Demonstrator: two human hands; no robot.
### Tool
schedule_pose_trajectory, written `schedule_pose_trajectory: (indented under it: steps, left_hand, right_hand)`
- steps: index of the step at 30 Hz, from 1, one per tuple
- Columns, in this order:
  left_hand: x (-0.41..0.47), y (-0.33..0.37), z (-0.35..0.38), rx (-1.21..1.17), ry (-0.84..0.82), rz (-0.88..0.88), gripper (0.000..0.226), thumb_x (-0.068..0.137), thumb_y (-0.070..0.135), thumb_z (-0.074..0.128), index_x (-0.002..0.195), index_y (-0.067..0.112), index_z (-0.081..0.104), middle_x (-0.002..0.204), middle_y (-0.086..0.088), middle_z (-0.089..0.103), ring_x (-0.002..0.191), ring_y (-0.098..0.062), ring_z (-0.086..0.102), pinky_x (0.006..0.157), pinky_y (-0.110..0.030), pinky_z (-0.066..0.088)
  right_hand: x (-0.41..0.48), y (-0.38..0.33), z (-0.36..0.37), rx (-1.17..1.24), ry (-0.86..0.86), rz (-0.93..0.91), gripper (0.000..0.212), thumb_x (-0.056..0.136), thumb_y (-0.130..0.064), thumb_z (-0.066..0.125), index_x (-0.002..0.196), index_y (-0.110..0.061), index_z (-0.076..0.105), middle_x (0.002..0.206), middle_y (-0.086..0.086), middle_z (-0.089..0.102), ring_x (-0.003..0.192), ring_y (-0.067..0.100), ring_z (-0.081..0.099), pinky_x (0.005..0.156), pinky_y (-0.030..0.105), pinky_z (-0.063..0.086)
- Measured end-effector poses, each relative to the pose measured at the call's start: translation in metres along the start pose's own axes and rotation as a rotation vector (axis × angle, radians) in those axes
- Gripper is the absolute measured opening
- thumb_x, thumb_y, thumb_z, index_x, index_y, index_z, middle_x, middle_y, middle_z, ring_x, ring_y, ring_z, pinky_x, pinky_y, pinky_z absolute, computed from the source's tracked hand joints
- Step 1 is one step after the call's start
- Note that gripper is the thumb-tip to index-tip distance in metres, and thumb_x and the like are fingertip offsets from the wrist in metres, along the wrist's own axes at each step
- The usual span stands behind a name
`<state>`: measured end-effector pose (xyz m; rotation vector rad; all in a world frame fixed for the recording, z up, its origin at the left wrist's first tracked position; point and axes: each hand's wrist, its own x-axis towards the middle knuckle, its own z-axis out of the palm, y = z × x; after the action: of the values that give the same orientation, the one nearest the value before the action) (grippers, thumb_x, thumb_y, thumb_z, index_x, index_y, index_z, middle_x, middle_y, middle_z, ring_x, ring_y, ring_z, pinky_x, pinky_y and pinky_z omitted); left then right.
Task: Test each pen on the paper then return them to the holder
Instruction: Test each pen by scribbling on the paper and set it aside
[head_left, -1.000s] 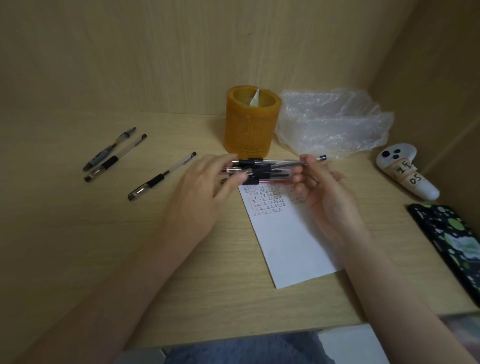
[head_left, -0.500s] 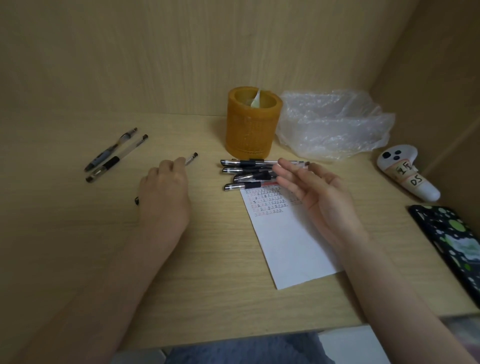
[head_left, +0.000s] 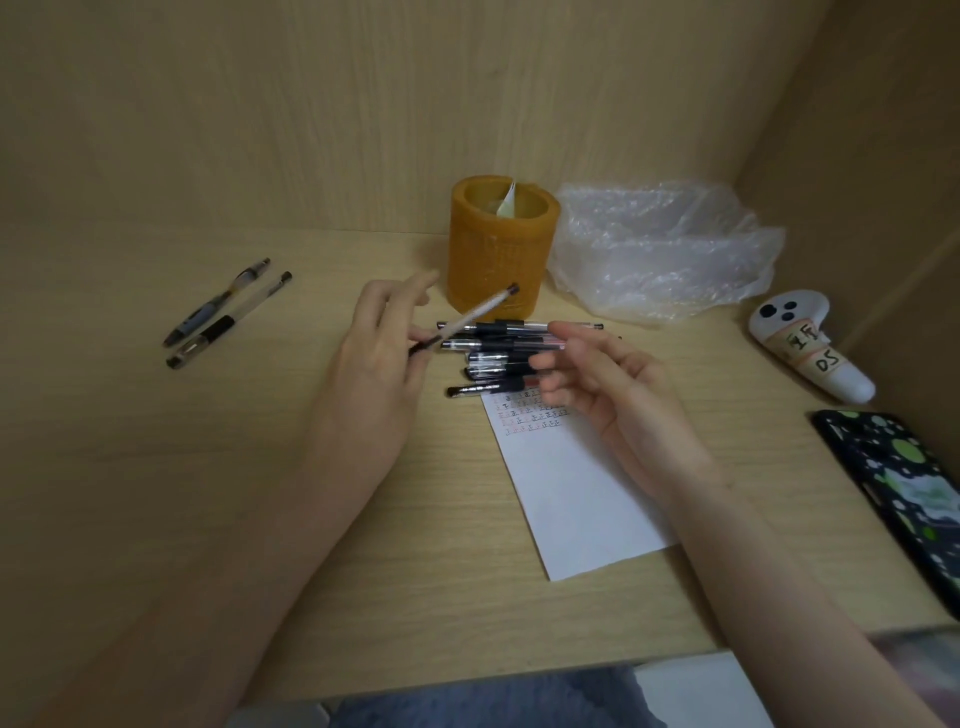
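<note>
Fingers (head_left: 415, 291) of left hand (head_left: 371, 364) pinch pen (head_left: 480, 310): pale barrel, dark ends, blurred, raised over bench (head_left: 156, 467). Long axis slants, far end toward holder (head_left: 498, 260). Right hand (head_left: 613, 384) relaxed, empty, over pen pile (head_left: 493, 358) at far edge of paper (head_left: 571, 493).

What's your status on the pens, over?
Left hand grips one pen, lifted before the holder. Right hand open over the pen pile. Two more pens lie off left. Way to holder clear.
</note>
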<state>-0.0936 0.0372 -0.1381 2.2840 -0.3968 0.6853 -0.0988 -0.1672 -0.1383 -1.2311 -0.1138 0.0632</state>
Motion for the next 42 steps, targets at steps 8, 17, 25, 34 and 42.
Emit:
schedule_pose_trajectory:
  steps: [8, 17, 25, 34, 42]
  left_hand:
    - [-0.007, 0.018, 0.007, -0.158, -0.217, 0.287, 0.048, 0.084, -0.001, 0.06, 0.127, 0.018, 0.049, 0.119, 0.008, 0.044, 0.1, -0.004, 0.056, 0.09, -0.027, 0.048]
    - [-0.008, 0.013, 0.011, -0.056, -0.214, 0.098, 0.024, 0.095, 0.023, 0.049, 0.115, 0.015, 0.06, 0.108, 0.002, 0.06, 0.096, -0.007, 0.053, 0.082, -0.014, 0.036]
    - [-0.01, 0.022, 0.012, 0.014, -0.262, 0.052, 0.023, 0.096, 0.029, 0.041, 0.106, 0.016, 0.057, 0.099, 0.004, 0.059, 0.085, -0.011, 0.054, 0.07, -0.023, 0.038]
    - [-0.01, 0.025, 0.007, -0.04, -0.238, -0.019, 0.02, 0.092, 0.04, 0.047, 0.1, 0.028, 0.06, 0.061, 0.01, 0.058, 0.054, -0.008, 0.055, 0.052, -0.025, 0.04]
    - [-0.012, 0.021, 0.011, -0.082, -0.27, -0.037, 0.046, 0.076, 0.066, 0.034, 0.099, 0.031, 0.052, 0.056, 0.007, 0.053, 0.049, -0.006, 0.048, 0.05, -0.026, 0.034]
  right_hand:
    - [-0.002, 0.003, 0.005, -0.133, -0.107, -0.066, 0.032, 0.08, -0.014, 0.062, 0.108, 0.0, 0.066, 0.08, 0.013, 0.066, 0.06, 0.016, 0.058, 0.065, 0.024, 0.052]
    - [-0.002, -0.001, 0.003, 0.005, -0.04, -0.132, 0.026, 0.089, -0.011, 0.051, 0.106, 0.007, 0.06, 0.077, 0.01, 0.064, 0.063, 0.016, 0.059, 0.063, 0.024, 0.053]
    - [-0.002, 0.001, 0.003, -0.043, -0.07, -0.143, 0.025, 0.089, -0.013, 0.053, 0.103, 0.005, 0.062, 0.078, 0.011, 0.065, 0.064, 0.017, 0.058, 0.065, 0.027, 0.052]
    - [-0.003, 0.0, 0.002, 0.0, -0.125, -0.177, 0.021, 0.09, -0.013, 0.047, 0.1, 0.001, 0.059, 0.077, 0.008, 0.064, 0.062, 0.016, 0.057, 0.063, 0.026, 0.051]
    - [-0.001, 0.001, 0.004, -0.058, -0.144, -0.073, 0.02, 0.069, -0.015, 0.074, 0.073, -0.011, 0.055, 0.054, 0.001, 0.048, 0.046, 0.012, 0.046, 0.05, 0.023, 0.045]
